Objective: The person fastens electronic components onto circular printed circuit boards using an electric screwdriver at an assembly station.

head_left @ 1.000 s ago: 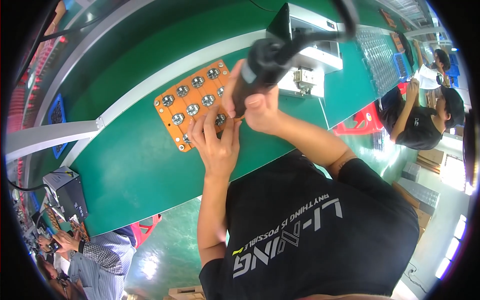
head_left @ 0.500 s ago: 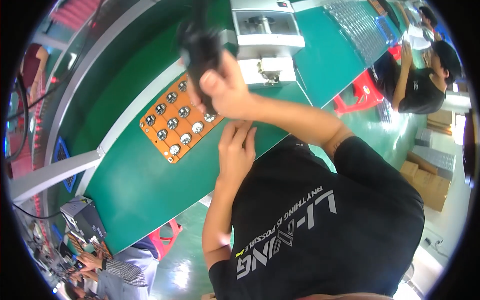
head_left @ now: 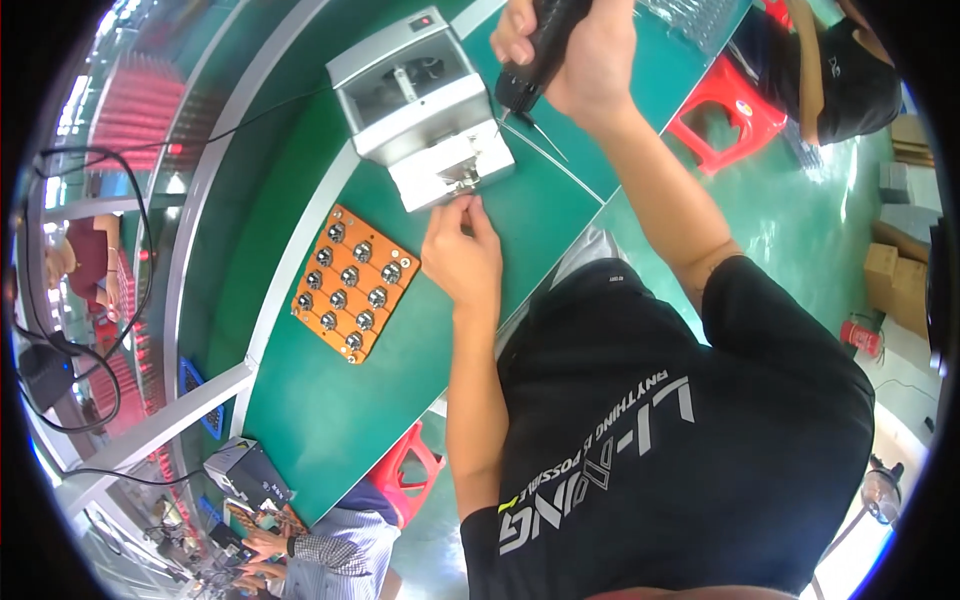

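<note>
My right hand [head_left: 598,72], at the top, is wrapped round a black electric screwdriver [head_left: 540,60]. Its nose end hangs just right of a silver-grey, box-shaped machine [head_left: 400,95], which looks like a screw feeder. My left hand [head_left: 462,255] reaches up to the white front of that machine. Its thumb and fingertips are pinched together by a small metal outlet [head_left: 460,178]; anything between them is too small to make out. Left of this hand, an orange board [head_left: 371,270] lies on the green table, holding several round metallic parts [head_left: 349,275] in rows.
A thin metal rod [head_left: 548,142] lies right of the machine on the green tabletop [head_left: 335,425]. Grey rails [head_left: 270,320] border the table's far side. Red stools [head_left: 725,115] stand by it. Co-workers' hands [head_left: 265,545] are at the lower left; another person sits upper right.
The view has shifted. My right hand has carried the screwdriver from above the orange board to right of the machine. My left hand has gone from the table's near edge to the machine's front.
</note>
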{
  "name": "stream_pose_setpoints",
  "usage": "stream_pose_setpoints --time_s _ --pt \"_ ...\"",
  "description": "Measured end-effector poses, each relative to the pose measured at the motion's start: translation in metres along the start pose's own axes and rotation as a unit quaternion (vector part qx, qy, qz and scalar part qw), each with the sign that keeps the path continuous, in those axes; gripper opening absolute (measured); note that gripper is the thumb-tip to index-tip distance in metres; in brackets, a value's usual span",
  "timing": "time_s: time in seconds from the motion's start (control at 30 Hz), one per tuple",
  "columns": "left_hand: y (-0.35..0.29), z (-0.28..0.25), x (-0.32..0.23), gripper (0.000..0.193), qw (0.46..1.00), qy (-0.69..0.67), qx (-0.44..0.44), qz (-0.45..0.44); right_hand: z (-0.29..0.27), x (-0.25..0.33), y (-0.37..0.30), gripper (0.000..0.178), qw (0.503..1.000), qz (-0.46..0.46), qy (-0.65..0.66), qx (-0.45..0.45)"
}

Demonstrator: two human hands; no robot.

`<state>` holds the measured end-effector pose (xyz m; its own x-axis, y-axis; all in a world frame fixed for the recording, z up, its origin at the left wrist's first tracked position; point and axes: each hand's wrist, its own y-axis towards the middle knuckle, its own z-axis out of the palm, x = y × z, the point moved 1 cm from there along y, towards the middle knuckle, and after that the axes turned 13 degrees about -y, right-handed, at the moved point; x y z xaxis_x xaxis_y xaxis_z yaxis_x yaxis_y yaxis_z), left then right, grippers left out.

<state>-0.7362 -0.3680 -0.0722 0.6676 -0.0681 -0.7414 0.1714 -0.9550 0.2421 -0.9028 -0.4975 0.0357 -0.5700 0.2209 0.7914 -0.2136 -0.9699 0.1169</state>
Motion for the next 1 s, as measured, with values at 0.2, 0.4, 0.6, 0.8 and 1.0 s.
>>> stream_pose_setpoints --time_s 0.2,0.4,0.6,0.8,1.0 --pt "-0.011 -0.003 -0.007 0.005 0.996 0.081 0.043 0.000 -0.029 -0.018 -0.030 0.054 0.997 0.067 0.021 0.013" --pt "-0.025 -0.022 -0.031 0.008 0.982 -0.084 0.160 0.051 -0.050 -0.010 -0.044 0.065 0.994 0.053 -0.087 0.041" --pt "-0.026 -0.016 -0.033 0.010 0.983 -0.019 0.171 0.064 -0.061 -0.010 -0.050 0.065 0.995 0.065 -0.068 0.045" --pt "-0.027 -0.016 -0.031 0.014 0.963 0.091 0.218 0.133 -0.070 -0.012 -0.057 0.071 0.996 0.053 -0.061 0.039" --pt "0.020 -0.059 -0.052 0.013 0.966 0.033 0.141 0.212 -0.078 -0.013 -0.058 0.070 0.995 0.064 -0.062 0.040"
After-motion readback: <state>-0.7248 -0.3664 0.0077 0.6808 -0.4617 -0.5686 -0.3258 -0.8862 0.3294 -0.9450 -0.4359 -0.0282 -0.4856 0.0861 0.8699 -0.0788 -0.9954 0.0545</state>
